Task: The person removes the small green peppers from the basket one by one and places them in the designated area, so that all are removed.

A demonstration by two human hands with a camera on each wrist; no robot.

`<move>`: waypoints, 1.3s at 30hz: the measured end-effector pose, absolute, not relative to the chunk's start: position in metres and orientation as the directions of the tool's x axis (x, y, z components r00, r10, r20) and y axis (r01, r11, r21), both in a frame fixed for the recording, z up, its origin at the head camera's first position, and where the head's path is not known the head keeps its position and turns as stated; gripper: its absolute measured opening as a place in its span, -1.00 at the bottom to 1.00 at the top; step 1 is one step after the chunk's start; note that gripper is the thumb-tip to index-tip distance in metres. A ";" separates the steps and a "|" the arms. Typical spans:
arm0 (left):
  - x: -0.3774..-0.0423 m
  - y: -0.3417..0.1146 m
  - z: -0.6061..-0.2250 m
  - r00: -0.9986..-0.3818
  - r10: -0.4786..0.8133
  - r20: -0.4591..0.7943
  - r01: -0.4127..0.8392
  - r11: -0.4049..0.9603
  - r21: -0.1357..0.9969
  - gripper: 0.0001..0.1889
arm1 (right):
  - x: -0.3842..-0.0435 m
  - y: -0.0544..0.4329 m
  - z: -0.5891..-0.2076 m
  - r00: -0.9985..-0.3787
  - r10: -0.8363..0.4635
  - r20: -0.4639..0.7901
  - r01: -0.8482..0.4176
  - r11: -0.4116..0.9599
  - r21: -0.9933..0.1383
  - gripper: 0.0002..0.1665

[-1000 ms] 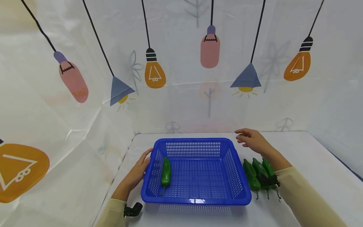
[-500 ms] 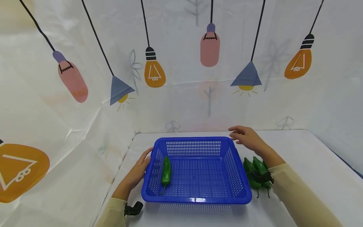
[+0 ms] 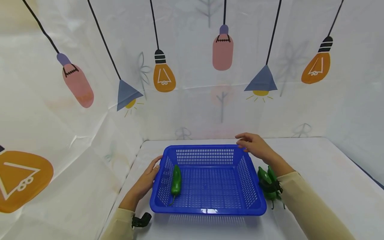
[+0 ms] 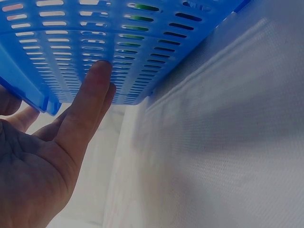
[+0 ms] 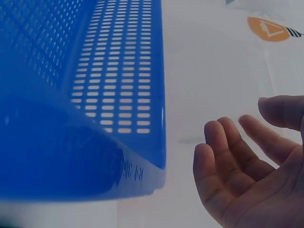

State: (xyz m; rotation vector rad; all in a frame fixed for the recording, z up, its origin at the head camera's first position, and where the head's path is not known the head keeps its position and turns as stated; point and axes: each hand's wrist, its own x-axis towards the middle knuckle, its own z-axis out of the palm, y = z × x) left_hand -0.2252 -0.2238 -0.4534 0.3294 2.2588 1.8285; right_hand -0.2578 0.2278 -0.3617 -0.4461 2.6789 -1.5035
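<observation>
A blue plastic basket (image 3: 210,211) stands on the white table. Inside it, along the left wall, lies one green chili pepper (image 3: 176,181). My left hand (image 3: 146,181) rests against the basket's left side. In the left wrist view its fairly straight fingers (image 4: 88,102) touch the slotted wall below the rim. My right hand (image 3: 253,145) is raised near the basket's back right corner, fingers loosely bent and holding nothing. The right wrist view shows it apart from the basket wall. More green chili peppers (image 3: 264,175) lie right of the basket, partly hidden by my right wrist.
The table (image 3: 318,166) is bounded by a white backdrop (image 3: 195,113) printed with lamps and bulbs behind it, and by a creased sheet on the left. A black wrist strap (image 3: 141,220) is at my left wrist, another at my right.
My right hand has moved leftward, from beside the basket to its back right corner. Its forearm now covers more of the peppers on the right. My left hand and the basket have stayed put.
</observation>
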 end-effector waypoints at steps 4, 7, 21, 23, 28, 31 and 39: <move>-0.224 -0.224 -0.454 -0.951 0.308 -0.022 0.039 0.188 0.981 -0.48 | -0.260 0.221 -0.362 -0.954 -0.286 0.094 -0.227 0.479 -0.848 -0.50; -0.223 -0.224 -0.455 -0.945 0.326 -0.018 0.043 0.179 0.983 -0.47 | -0.261 0.215 -0.363 -0.950 -0.295 0.102 -0.239 0.476 -0.846 -0.50; -0.221 -0.223 -0.452 -0.944 0.329 -0.016 0.052 0.197 0.979 -0.47 | -0.266 0.188 -0.373 -0.928 -0.348 0.132 -0.284 0.433 -0.855 -0.55; -0.221 -0.223 -0.452 -0.943 0.331 -0.017 0.052 0.198 0.979 -0.47 | -0.268 0.184 -0.375 -0.922 -0.363 0.136 -0.294 0.428 -0.854 -0.55; -0.221 -0.224 -0.451 -0.943 0.334 -0.010 0.058 0.193 0.980 -0.47 | -0.270 0.174 -0.377 -0.911 -0.388 0.141 -0.309 0.413 -0.857 -0.55; -0.221 -0.224 -0.451 -0.943 0.332 -0.012 0.056 0.193 0.980 -0.47 | -0.269 0.168 -0.377 -0.910 -0.394 0.128 -0.299 0.409 -0.862 -0.54; -0.222 -0.223 -0.448 -0.950 0.312 -0.015 0.055 0.214 0.975 -0.48 | -0.272 0.154 -0.383 -0.914 -0.399 0.072 -0.256 0.430 -0.866 -0.54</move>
